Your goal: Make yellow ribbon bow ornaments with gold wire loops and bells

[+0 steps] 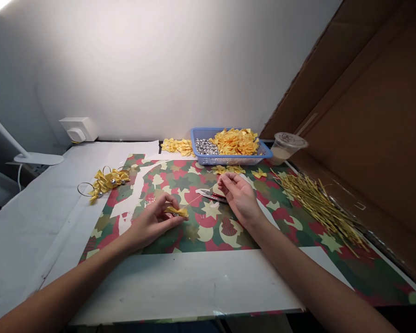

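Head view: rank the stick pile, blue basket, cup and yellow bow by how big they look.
1. stick pile, though it lies nearer the camera, so its lead over the basket is unsure
2. basket
3. cup
4. bow

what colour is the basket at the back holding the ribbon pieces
Blue: the basket is a light blue plastic mesh tray, seen best in the head view.

Both hands low and close together, forearms coming in from the bottom corners.
Left hand [154,223] palm-down, thumb and fingertips pinched together; right hand [241,198] a bit further out, fingers curled in, thumb meeting forefinger.
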`<state>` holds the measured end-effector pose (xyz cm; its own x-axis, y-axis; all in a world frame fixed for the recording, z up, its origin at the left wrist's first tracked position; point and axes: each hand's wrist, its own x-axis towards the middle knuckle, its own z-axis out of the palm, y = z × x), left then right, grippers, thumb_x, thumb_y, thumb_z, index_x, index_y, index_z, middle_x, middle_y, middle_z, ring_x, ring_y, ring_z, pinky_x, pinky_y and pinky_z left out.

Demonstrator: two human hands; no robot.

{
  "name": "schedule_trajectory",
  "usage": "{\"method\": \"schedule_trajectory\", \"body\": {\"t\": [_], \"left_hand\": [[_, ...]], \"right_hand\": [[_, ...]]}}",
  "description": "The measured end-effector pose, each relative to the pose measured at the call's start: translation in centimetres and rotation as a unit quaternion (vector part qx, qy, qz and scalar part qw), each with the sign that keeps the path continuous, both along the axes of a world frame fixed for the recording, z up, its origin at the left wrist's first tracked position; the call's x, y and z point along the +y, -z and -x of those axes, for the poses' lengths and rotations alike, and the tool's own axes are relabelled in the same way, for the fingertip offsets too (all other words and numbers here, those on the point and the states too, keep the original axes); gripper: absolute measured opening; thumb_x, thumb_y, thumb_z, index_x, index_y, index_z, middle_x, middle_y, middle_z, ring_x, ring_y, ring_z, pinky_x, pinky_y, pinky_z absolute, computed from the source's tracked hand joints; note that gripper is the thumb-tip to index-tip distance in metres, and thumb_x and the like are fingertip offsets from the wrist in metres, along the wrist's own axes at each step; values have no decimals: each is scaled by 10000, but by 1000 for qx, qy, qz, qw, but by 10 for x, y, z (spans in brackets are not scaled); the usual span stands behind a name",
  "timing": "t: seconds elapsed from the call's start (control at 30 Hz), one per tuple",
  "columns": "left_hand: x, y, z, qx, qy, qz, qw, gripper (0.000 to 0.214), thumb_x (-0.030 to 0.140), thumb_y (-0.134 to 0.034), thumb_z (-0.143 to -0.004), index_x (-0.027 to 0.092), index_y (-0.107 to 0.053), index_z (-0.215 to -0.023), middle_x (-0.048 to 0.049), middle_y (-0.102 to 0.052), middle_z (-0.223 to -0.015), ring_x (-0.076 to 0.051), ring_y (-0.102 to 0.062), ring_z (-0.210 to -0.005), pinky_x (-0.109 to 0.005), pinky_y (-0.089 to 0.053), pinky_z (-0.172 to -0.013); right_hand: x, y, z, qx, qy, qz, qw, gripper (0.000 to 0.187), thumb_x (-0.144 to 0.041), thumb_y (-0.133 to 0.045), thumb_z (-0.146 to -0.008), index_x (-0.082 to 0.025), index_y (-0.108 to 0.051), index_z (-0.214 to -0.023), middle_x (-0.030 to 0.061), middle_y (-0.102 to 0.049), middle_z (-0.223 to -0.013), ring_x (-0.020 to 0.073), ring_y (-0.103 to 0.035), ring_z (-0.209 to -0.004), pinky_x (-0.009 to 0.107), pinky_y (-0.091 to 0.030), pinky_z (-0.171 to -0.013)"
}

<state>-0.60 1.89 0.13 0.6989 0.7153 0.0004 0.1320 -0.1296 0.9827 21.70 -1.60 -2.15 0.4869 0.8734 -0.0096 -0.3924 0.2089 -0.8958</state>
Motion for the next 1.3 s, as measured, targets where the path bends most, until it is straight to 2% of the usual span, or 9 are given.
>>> {"method": "schedule_trajectory", "body": {"t": [0.17,0.33,0.47,0.57,0.67,0.77,0.97,1.13,1.3], "left_hand": [[3,9,2,69,78,-180,978,15,178,-633,-806,187,-624,-813,-38,-670,-797,-133,-627,-679,-206,-488,-602],[5,9,3,92,150,-303,937,144,128,-567,-833,211,-680,-800,-72,-734,-854,-200,-685,-829,-261,-500,-702],[4,1,6,98,183,-295,933,126,208,-642,-812,217,-699,-924,-103,-732,-1005,-246,-673,-991,-289,-508,-804],[4,0,7,104,189,-280,936,166,200,-572,-865,223,-690,-979,-101,-726,-1014,-246,-649,-1048,-292,-493,-835],[5,5,7,108,172,-270,941,217,176,-482,-913,228,-680,-986,-76,-729,-930,-218,-669,-968,-271,-490,-779],[6,9,5,103,167,-272,942,194,185,-512,-903,229,-686,-977,-69,-727,-914,-206,-674,-906,-264,-485,-750],[9,7,3,73,184,-262,944,220,186,-543,-885,239,-721,-1004,-99,-726,-954,-217,-648,-914,-327,-469,-859],[11,8,3,71,185,-259,945,268,177,-492,-909,249,-716,-1039,-94,-731,-974,-220,-647,-935,-325,-476,-843],[11,11,4,92,124,-294,943,193,197,-544,-886,251,-712,-965,-58,-721,-865,-180,-651,-781,-249,-490,-711]], "right_hand": [[-2,-2,0,3,-23,-4,1000,400,-435,-858,-508,-215,-602,-724,-39,-579,-685,106,-539,-649,255,-497,-666],[-7,-10,2,12,-74,-7,997,373,-415,-865,-507,-211,-617,-697,-40,-575,-676,95,-523,-613,235,-487,-626],[-11,-17,2,19,-99,-8,995,339,-396,-858,-527,-214,-630,-699,-40,-567,-684,91,-516,-612,225,-475,-611],[-13,-19,2,26,-111,-10,993,311,-380,-845,-549,-216,-631,-702,-40,-556,-683,92,-511,-608,230,-472,-609],[-14,-20,2,35,-122,-17,992,278,-352,-833,-579,-212,-629,-706,-41,-552,-689,87,-503,-602,227,-467,-613],[-15,-20,3,41,-133,-20,990,259,-334,-829,-592,-205,-636,-708,-37,-551,-691,84,-499,-604,216,-460,-602],[-18,-22,4,17,-153,-25,988,265,-379,-822,-598,-225,-635,-706,-26,-527,-662,107,-478,-600,227,-454,-563],[-20,-23,3,2,-184,-34,982,253,-403,-792,-639,-225,-616,-678,-19,-513,-656,116,-463,-602,239,-444,-567],[-19,-23,0,28,-188,-43,981,217,-357,-783,-640,-224,-615,-670,-34,-516,-630,108,-456,-581,242,-416,-562]]}}
